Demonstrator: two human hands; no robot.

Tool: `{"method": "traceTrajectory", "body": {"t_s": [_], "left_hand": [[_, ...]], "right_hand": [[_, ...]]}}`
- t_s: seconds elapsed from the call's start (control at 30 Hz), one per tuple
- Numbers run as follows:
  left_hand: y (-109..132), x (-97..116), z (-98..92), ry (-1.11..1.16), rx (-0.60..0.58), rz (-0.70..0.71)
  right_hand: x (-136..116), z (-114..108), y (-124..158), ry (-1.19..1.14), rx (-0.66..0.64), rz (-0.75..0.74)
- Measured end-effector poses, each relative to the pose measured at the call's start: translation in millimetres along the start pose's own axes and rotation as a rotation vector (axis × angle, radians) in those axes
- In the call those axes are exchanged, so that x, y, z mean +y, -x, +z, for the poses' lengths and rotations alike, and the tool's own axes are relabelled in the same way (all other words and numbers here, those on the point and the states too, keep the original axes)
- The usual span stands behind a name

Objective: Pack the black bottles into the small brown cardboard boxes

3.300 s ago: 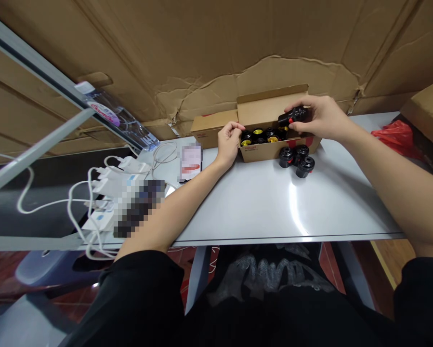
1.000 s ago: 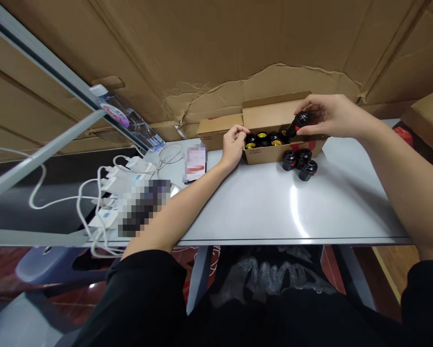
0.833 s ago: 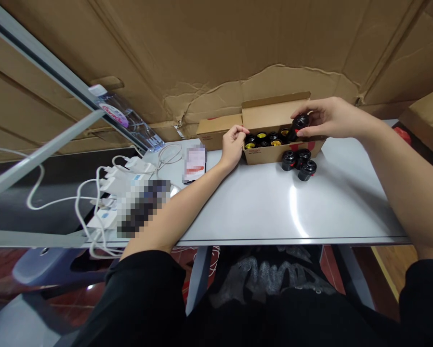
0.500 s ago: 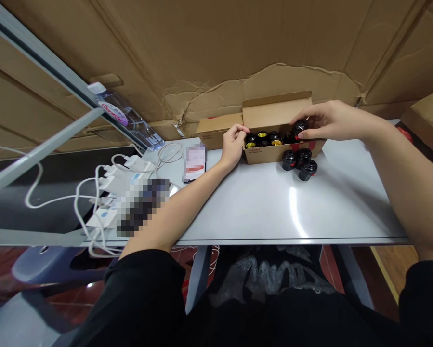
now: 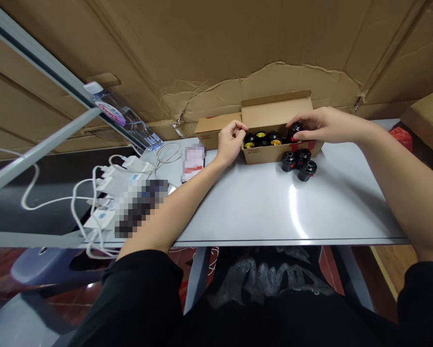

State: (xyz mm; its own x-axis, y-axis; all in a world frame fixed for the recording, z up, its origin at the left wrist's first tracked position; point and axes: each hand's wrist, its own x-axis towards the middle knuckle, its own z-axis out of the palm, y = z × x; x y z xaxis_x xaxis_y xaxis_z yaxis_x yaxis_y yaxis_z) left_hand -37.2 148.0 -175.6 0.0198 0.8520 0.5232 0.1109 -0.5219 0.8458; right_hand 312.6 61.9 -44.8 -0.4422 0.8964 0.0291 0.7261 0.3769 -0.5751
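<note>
An open cardboard box (image 5: 276, 155) sits on the table, its lid flap standing up at the back. Inside stand several black lamp sockets (image 5: 263, 140) with brass-coloured threaded mouths facing up. My right hand (image 5: 321, 126) is at the box's right end, its fingers and thumb around a black socket with a red mark (image 5: 295, 130) that sits in the box. My left hand (image 5: 231, 142) is curled over the box's left wall. Three more black sockets (image 5: 298, 164) stand on the table in front of the box.
The box stands on a pale grey table (image 5: 292, 207). To the left lie a pixelated card or phone (image 5: 193, 163), white chargers and cables (image 5: 118, 185), and a plastic bottle (image 5: 122, 120). A red plastic bag (image 5: 400, 132) lies at the right, beside a cardboard box (image 5: 429, 111).
My right hand has lowered the red-marked black socket from above the box into its right end. My left hand has stayed on the box's left wall, and the camera has shifted slightly.
</note>
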Motion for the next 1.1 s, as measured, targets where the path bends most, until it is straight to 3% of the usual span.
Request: {"method": "traceTrajectory", "body": {"t_s": [0.17, 0.6, 0.8, 0.93, 1.1], "left_hand": [[-10.3, 8.5, -11.8, -0.151, -0.096, 0.099], [-10.9, 10.1, -11.5, -0.147, -0.124, 0.064], [-10.6, 9.8, -11.2, -0.136, -0.137, 0.049], [-9.6, 12.0, -11.0, -0.125, -0.138, 0.039], [-9.5, 11.3, -11.1, -0.113, -0.145, 0.037]], "right_hand": [[1.6, 3.3, -1.7, -0.032, 0.055, -0.022], [16.4, 19.5, -14.5, 0.04, 0.239, -0.048], [9.6, 20.5, -10.9, 0.023, 0.294, -0.12], [0.1, 14.3, -2.3, -0.063, 0.356, -0.153], [-5.2, -2.4, 7.1, -0.098, 0.279, -0.087]]}}
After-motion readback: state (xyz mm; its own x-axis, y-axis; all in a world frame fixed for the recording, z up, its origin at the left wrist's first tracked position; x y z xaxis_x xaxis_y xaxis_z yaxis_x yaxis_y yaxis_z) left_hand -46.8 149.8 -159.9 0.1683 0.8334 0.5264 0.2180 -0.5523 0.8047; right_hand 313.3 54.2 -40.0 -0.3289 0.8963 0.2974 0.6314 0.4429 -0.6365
